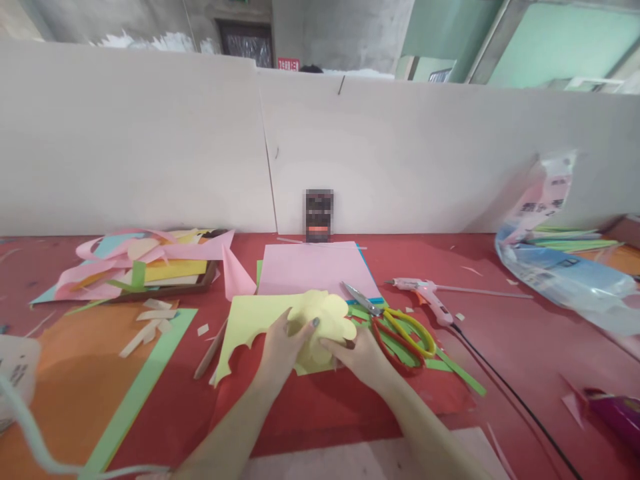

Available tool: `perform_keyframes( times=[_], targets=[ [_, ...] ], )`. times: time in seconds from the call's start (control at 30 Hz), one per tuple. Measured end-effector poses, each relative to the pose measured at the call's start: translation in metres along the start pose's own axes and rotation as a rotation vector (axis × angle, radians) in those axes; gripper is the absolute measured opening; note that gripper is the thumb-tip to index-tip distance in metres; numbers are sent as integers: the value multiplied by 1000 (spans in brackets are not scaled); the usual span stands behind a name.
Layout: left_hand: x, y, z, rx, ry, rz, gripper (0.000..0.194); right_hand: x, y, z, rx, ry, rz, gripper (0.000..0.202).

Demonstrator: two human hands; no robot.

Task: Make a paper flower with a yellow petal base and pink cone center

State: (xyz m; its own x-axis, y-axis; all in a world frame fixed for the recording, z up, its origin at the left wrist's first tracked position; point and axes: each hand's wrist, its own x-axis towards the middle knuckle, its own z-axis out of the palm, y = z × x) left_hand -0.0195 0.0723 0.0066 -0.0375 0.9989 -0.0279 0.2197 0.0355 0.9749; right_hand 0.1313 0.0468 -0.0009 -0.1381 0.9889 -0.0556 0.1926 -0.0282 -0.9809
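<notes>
A pale yellow paper flower (323, 317) with rounded petals is held between both hands near the middle of the view. My left hand (286, 343) grips its left side, thumb on top. On the right side, my right hand (356, 353) pinches the lower petals, some fingers hidden beneath. Under the flower lies a yellow sheet (250, 317) with a scalloped cut edge. Behind it is a pink sheet (310, 267). Scissors (405, 333) with red and yellow handles rest just right of the flower, over green paper strips.
A pink glue gun (433, 300) with a black cord lies at the right. Paper scraps fill a tray (200, 283) at the left, near orange sheets (75, 373). A plastic bag (550, 267) sits far right. A white partition (150, 147) stands behind the red table (480, 347).
</notes>
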Motion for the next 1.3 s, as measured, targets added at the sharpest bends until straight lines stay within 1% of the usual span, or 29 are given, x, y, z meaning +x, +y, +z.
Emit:
perform_keyframes(
  times=[0.1, 0.17, 0.3, 0.37, 0.5, 0.57, 0.67, 0.8, 0.87, 0.93, 1.0, 1.17, 1.3],
  targets=[
    [-1, 1, 1, -25, -20, -5, 36, 0, 1, -2, 7, 4, 2, 23],
    [-1, 1, 1, -51, -11, -26, 34, 0, 2, -3, -23, 10, -11, 24],
    [-3, 2, 0, -110, -21, -42, 32, 2, 3, -5, -104, 23, -49, 38],
    [-4, 1, 0, -99, -29, -28, 32, 3, 3, -5, -131, 64, -77, 40],
    [-6, -1, 0, -36, 6, 12, 34, 4, 0, -6, -173, 182, -112, 38],
    [-6, -2, 0, -27, 21, 21, 35, 5, -2, -7, -145, 208, -122, 37],
    [-6, -2, 1, -16, 34, 31, 35, 5, -6, -8, -43, 223, -119, 34],
    [-6, -1, 1, -31, 3, 42, 35, 6, -6, -8, 25, 245, -124, 34],
    [-6, -2, 2, -51, -41, 1, 35, 7, -3, -8, 48, 249, -122, 34],
    [-6, -3, 3, -82, -86, -49, 35, 8, 0, -8, 85, 238, -83, 35],
    [-7, -2, 3, -111, -104, -77, 34, 8, 2, -8, 118, 236, -42, 37],
    [-8, 3, 3, -111, -90, -113, 33, 10, 4, -10, 149, 294, -41, 43],
    [-9, 4, 2, -94, -60, -132, 42, 11, 3, -11, 200, 335, -40, 46]
  ],
)
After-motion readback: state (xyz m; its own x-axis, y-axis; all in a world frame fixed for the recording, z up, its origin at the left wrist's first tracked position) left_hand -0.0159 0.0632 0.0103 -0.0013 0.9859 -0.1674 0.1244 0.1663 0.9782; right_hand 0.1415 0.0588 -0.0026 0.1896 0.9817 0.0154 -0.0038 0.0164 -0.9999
